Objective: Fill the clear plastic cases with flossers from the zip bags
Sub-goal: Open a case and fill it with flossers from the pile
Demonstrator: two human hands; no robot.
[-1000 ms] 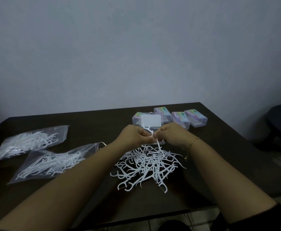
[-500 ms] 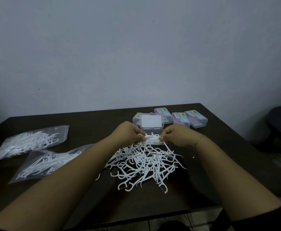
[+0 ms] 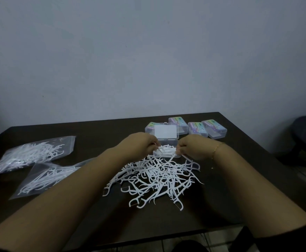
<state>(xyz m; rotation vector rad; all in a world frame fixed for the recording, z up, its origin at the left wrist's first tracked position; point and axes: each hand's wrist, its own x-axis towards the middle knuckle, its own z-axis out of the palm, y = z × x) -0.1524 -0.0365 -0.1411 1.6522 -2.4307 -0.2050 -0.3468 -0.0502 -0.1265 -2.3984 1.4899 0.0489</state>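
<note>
Table (image 3: 239,179): dark top, set against a grey wall; carries everything listed.
Open case (image 3: 166,150): clear plastic, centre of the table, just beyond the pile; lid (image 3: 165,131) stands raised on the far side; the tray already holds some white flossers.
Closed cases (image 3: 214,131): three in a row at far right, plus one partly hidden behind the raised lid; coloured contents show through, so they appear filled.
Pile (image 3: 159,179): loose white flossers, tangled, spread on the table near the open case.
Left bag (image 3: 34,154): zip bag at far left, full of flossers, lying flat.
Near bag (image 3: 45,179): second zip bag, just nearer and right of the first, partly under the left forearm; flossers inside.
Left hand (image 3: 139,148): at the left end of the open case, fingers curled, tips pinching flossers at the tray.
Right hand (image 3: 190,147): at the right end of the case, fingers curled likewise, pinching the other end of the same small bundle; a thin bracelet (image 3: 218,147) circles the wrist.
Step in hand: seating a small bundle of flossers into the open case, both hands aligning it.
Progress: judged midway; one case is being filled, while much of the pile and both bags remain.
Next move: probably release the bundle flat in the tray, then gather another bunch from the pile, heads lined up so they lie parallel and the lid can close.
</note>
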